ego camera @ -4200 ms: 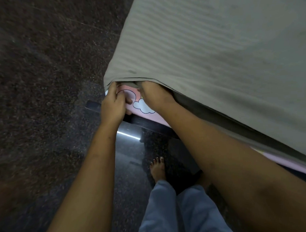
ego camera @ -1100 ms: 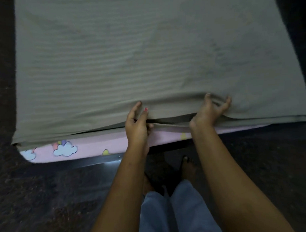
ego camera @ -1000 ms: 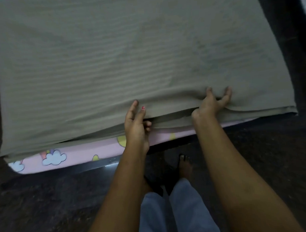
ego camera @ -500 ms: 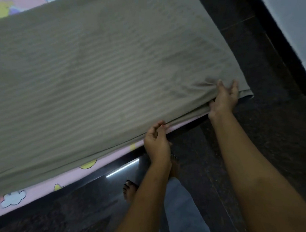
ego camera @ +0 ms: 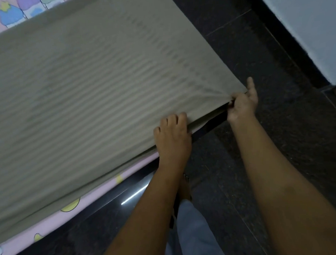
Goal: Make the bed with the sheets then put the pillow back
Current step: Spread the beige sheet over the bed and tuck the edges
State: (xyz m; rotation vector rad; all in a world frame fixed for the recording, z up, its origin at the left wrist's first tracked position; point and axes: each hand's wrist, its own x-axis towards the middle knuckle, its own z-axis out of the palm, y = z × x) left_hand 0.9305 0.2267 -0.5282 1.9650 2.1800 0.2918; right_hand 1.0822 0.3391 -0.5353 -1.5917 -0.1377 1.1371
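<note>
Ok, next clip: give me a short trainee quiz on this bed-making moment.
1. True or false: the right hand pinches the sheet at its corner.
2. What shows under the sheet's near edge? A: pink printed fabric; B: a pillow; C: bare wood.
3. Fill in: the left hand grips the sheet along its ___ edge.
Key: 1 true; 2 A; 3 near.
</note>
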